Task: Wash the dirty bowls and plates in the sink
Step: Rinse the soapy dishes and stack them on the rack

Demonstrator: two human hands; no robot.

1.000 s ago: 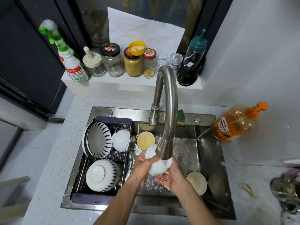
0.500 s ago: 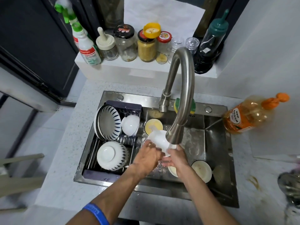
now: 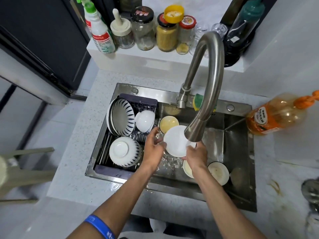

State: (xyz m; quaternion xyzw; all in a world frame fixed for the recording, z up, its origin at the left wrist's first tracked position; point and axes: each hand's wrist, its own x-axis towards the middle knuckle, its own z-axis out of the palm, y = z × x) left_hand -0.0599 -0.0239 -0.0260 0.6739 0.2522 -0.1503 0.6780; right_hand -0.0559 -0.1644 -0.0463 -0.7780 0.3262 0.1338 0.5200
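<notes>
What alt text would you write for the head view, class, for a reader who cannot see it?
Two hands, the left hand and the right hand, hold a white bowl under the tap over a steel sink. Washed bowls sit in a drying rack on the left; dirty bowls lie in the basin.

A drying rack [image 3: 138, 104] with bowls fills the left of the sink [image 3: 241, 195]. To its right, both hands hold a plate [image 3: 174, 140] under the faucet [image 3: 212, 75]. A soap bottle [image 3: 274, 116] lies on the tabletop [image 3: 72, 169] at right; jars [image 3: 143, 31] line the far shelf [image 3: 138, 62].
</notes>
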